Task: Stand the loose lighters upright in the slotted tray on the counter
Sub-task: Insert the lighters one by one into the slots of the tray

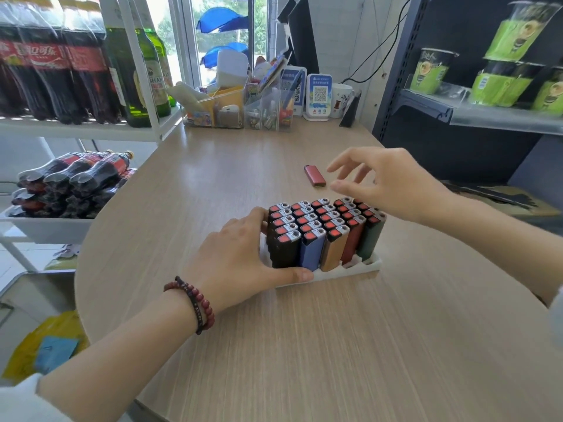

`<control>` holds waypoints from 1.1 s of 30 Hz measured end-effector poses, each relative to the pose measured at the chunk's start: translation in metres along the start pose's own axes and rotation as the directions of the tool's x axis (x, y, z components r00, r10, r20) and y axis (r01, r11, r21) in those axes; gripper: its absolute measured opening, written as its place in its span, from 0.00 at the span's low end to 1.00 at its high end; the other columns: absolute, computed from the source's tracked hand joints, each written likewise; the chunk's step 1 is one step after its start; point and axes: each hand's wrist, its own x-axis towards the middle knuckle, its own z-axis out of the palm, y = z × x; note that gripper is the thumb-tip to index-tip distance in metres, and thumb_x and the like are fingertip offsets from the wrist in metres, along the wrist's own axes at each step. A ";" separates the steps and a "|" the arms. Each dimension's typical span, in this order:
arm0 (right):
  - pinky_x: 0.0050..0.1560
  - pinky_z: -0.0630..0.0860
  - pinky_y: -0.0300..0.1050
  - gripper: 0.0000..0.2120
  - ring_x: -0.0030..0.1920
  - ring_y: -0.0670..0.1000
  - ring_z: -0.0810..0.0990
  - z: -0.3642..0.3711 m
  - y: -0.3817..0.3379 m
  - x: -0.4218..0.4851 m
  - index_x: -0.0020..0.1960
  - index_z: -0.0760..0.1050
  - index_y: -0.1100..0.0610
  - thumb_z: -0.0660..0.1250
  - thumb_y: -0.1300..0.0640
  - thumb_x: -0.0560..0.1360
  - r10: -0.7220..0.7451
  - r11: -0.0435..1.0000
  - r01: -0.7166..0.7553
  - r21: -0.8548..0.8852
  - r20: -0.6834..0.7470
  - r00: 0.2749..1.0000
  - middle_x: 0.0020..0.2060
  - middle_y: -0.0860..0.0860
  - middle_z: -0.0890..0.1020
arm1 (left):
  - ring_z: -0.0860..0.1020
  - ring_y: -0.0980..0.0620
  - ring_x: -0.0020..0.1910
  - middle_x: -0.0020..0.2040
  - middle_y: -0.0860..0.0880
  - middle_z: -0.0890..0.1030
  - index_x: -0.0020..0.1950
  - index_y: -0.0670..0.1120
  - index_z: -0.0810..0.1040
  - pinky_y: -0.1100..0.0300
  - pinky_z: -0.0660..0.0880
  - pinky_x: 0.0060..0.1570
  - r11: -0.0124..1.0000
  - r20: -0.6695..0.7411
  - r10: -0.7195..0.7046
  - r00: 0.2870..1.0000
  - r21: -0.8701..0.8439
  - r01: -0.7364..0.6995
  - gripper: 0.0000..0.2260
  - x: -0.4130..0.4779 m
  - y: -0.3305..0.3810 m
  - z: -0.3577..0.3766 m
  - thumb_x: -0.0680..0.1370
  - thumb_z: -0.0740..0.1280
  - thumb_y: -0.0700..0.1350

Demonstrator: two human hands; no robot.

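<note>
A white slotted tray (365,267) sits mid-counter, packed with several upright lighters (320,233) in black, blue, tan, red and green. One red lighter (314,176) lies flat on the counter just beyond the tray. My left hand (240,254) grips the tray's left end, thumb along its front edge and fingers against the black lighters. My right hand (387,181) hovers above the tray's far right corner, fingers spread and empty, fingertips close to the loose red lighter without touching it.
Clear organisers of small goods (240,108) and a QR-code stand (319,97) line the counter's far edge. Cola bottles (45,65) fill a white rack on the left. A dark shelf with green cups (499,83) stands on the right.
</note>
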 end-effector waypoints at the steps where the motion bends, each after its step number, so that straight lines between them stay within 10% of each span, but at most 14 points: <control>1: 0.45 0.79 0.45 0.16 0.44 0.41 0.79 0.001 0.006 0.008 0.56 0.74 0.45 0.65 0.41 0.71 0.028 1.000 -0.028 -0.008 0.003 1.000 0.45 0.39 0.79 | 0.72 0.60 0.54 0.58 0.60 0.73 0.65 0.56 0.62 0.59 0.73 0.52 1.000 0.007 -0.001 1.000 -0.010 0.001 0.43 0.000 0.000 -0.001 0.56 0.65 0.74; 10: 0.38 0.70 0.38 0.16 0.47 0.48 0.78 0.023 0.044 0.063 0.58 0.75 0.52 0.67 0.46 0.73 0.274 0.962 -0.273 -0.022 0.099 0.957 0.50 0.48 0.81 | 0.73 0.62 0.54 0.58 0.62 0.74 0.65 0.60 0.62 0.63 0.72 0.50 0.992 0.012 -0.017 1.000 -0.126 0.018 0.41 0.003 -0.001 0.000 0.57 0.71 0.69; 16: 0.51 0.69 0.43 0.17 0.52 0.51 0.75 0.041 0.051 0.085 0.63 0.72 0.49 0.64 0.46 0.76 0.342 0.940 -0.322 -0.118 0.256 0.904 0.57 0.52 0.79 | 0.72 0.62 0.57 0.60 0.62 0.74 0.66 0.59 0.62 0.63 0.71 0.52 0.985 0.009 -0.008 1.000 -0.174 0.009 0.40 0.005 -0.003 0.003 0.58 0.73 0.66; 33: 0.55 0.74 0.47 0.08 0.56 0.53 0.77 0.061 0.056 0.108 0.50 0.77 0.50 0.70 0.58 0.72 0.403 0.915 -0.390 -0.102 0.197 0.894 0.57 0.54 0.79 | 0.73 0.57 0.54 0.56 0.59 0.74 0.65 0.57 0.62 0.54 0.73 0.53 1.000 -0.043 0.021 0.999 -0.021 -0.021 0.40 0.012 -0.003 0.015 0.58 0.66 0.73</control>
